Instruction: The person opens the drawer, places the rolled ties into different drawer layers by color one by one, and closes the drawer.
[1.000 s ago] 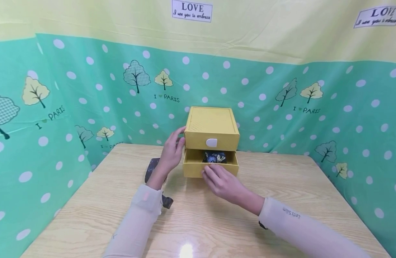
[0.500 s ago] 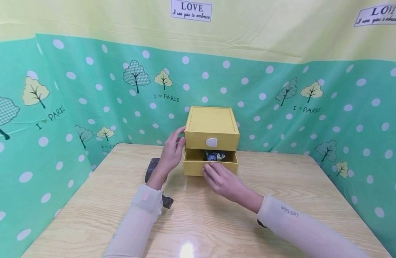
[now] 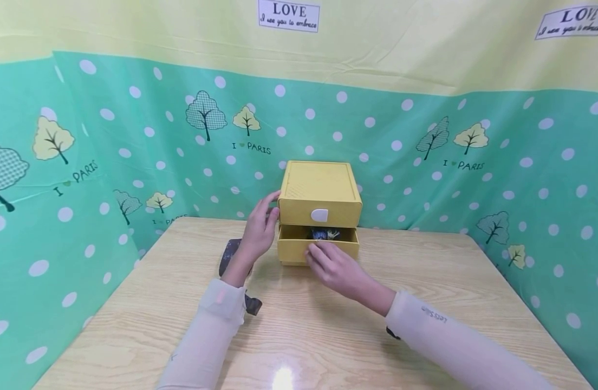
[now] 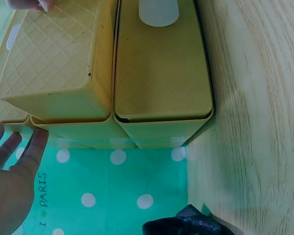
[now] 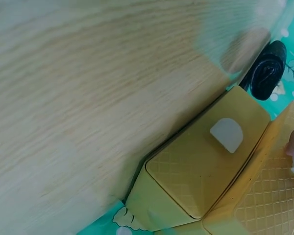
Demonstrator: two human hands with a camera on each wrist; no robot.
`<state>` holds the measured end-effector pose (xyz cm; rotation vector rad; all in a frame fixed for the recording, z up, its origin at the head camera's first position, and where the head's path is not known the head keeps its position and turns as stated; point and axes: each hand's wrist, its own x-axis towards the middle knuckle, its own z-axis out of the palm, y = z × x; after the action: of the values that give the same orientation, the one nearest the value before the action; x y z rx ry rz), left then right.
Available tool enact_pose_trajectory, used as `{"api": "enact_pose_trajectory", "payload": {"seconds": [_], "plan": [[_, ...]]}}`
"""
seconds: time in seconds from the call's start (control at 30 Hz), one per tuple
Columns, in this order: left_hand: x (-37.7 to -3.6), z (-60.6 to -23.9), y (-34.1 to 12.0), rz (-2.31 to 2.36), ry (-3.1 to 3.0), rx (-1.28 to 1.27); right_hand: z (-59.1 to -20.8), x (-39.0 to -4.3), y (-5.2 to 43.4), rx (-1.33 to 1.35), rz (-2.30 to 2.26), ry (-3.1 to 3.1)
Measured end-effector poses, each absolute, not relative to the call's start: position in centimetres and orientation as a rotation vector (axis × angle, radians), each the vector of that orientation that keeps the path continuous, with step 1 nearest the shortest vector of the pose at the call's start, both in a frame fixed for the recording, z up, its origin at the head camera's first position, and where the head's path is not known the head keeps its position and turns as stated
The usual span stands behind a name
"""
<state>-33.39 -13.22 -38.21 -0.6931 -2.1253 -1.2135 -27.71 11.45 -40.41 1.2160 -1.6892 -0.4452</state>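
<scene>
A yellow two-drawer box [image 3: 318,187] stands at the back middle of the wooden table [image 3: 426,281]. Its upper drawer, with a white handle [image 3: 319,215], is closed. The lower drawer [image 3: 291,250] sticks out a little, and a dark blue item [image 3: 325,234] shows inside it. My right hand [image 3: 328,262] presses its fingers against the lower drawer's front and hides the handle there. My left hand [image 3: 260,230] rests flat against the box's left side. The left wrist view shows the box [image 4: 157,73] close up and my left hand's fingers [image 4: 19,161] beside it.
A dark rolled object [image 3: 229,253] lies on the table behind my left hand and also shows as the dark roll [image 5: 267,68] in the right wrist view. A green dotted curtain [image 3: 133,135] closes in the table at the back and on both sides.
The lower drawer has slid further into the box, and my right hand has moved forward with it. My left hand has stayed on the box's side.
</scene>
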Motion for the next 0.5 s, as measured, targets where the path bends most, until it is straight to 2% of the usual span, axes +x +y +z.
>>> {"api": "enact_pose_trajectory", "payload": {"seconds": [0.5], "plan": [[-33.43, -38.23, -13.26, -1.230, -2.106, -0.707, -40.28, -28.70, 11.38, 1.225, -0.415, -1.662]]}}
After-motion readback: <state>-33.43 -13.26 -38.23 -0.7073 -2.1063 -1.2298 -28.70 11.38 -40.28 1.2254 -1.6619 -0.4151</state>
